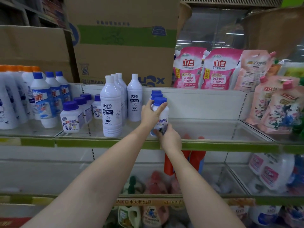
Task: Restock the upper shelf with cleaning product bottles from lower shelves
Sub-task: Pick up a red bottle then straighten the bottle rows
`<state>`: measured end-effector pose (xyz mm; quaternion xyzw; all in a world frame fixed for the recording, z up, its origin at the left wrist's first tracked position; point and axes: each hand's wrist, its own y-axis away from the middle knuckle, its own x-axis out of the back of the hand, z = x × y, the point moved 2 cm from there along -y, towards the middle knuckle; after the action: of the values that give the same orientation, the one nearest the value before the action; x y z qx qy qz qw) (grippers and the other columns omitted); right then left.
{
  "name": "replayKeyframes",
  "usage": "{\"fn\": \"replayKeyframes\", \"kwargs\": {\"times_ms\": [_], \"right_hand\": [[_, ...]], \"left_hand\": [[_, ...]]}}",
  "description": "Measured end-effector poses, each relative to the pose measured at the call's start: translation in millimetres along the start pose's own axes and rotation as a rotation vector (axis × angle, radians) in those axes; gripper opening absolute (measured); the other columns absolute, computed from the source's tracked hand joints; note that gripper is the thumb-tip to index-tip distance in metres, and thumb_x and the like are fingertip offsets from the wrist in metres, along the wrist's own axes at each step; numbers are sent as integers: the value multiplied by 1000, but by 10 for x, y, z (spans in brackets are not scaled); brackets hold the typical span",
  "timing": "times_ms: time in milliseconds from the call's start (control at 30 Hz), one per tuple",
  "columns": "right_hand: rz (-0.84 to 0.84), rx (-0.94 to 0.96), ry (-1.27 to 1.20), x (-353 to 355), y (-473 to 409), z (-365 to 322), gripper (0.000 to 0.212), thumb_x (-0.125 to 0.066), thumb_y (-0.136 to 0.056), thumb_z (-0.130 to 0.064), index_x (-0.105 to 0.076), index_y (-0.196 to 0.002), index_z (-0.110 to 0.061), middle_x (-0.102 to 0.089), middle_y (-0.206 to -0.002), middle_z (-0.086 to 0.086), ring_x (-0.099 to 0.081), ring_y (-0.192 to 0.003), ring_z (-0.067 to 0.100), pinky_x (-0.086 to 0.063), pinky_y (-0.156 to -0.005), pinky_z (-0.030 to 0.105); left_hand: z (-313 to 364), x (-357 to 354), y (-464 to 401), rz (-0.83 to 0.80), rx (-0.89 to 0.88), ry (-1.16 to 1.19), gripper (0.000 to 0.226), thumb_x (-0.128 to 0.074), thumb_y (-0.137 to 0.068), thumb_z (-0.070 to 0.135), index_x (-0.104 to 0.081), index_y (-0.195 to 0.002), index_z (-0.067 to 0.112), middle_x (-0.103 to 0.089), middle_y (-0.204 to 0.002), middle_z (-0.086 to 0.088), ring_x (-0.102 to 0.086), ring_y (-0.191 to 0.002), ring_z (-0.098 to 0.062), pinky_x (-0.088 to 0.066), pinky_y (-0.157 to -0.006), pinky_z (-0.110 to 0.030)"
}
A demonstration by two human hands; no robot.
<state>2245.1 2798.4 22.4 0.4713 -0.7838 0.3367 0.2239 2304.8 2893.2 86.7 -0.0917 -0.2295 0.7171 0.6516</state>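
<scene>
At the frame's centre, your left hand (150,113) grips the blue-capped bottle (160,119) by its neck while your right hand (169,139) holds its base on the upper shelf (213,144). You seem to be placing it; next, seat it squarely and release.

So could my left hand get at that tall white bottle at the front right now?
Probably not yet: the left hand grips the blue-capped bottle. Once freed, the tall white bottle stands unobstructed just beside it.

Dim even store light; soft blur throughout; wide-angle bending at edges.
</scene>
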Motion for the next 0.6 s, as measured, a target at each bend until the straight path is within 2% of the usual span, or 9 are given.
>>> {"fn": "replayKeyframes", "kwargs": {"times_ms": [133, 233, 333, 433, 500, 600], "right_hand": [[-22, 52, 27, -39, -15, 56, 52, -65, -91, -53, -54, -115, -8, -69, -113, 17, -62, -108, 39, -45, -83, 42], [-80, 11, -34, 10, -48, 58, 47, -65, -90, -49, -57, -113, -9, -69, -112, 15, -63, -107, 38, -45, -78, 37], [22, 16, -216, 64, 24, 56, 32, -67, -90, -31, -60, -111, -8, -69, -111, 13, -63, -106, 34, -44, -77, 34], [214, 56, -343, 46, 303, 72, 25, -64, -87, -6, -60, -112, -5, -61, -112, 13, -57, -107, 32, -43, -89, 37], [292, 105, -333, -17, 510, 91, 26, -63, -80, 2, -59, -104, -7, -58, -104, 10, -54, -103, 31, -42, -92, 39], [275, 92, -338, -124, 763, 185, 20, -61, -79, 4, -58, -93, -10, -57, -100, 10, -53, -99, 31, -40, -89, 36]], "left_hand": [[65, 56, 44, -44, 29, -45, 36, -65, -73, 74, -55, -89, 43, -65, -105, -4, -61, -98, -18, -51, -94, -41], [128, 105, 104, -80, 55, -53, 36, -68, -84, 61, -56, -105, 34, -66, -105, 3, -62, -99, -16, -51, -94, -38], [134, 183, 219, -80, 154, 0, 50, -74, -82, 54, -55, -117, 23, -65, -108, 2, -63, -101, -17, -52, -96, -39], [39, 315, 417, -7, 178, -155, 44, -78, -82, 43, -59, -109, 12, -67, -102, -4, -63, -96, -20, -52, -90, -38], [-50, 415, 602, 17, 161, -253, 30, -75, -85, 31, -64, -102, 9, -69, -98, -8, -64, -93, -25, -53, -86, -37], [-247, 536, 890, -47, 149, -333, 11, -65, -87, 17, -67, -88, 7, -72, -85, -11, -68, -86, -30, -56, -79, -38]]}}
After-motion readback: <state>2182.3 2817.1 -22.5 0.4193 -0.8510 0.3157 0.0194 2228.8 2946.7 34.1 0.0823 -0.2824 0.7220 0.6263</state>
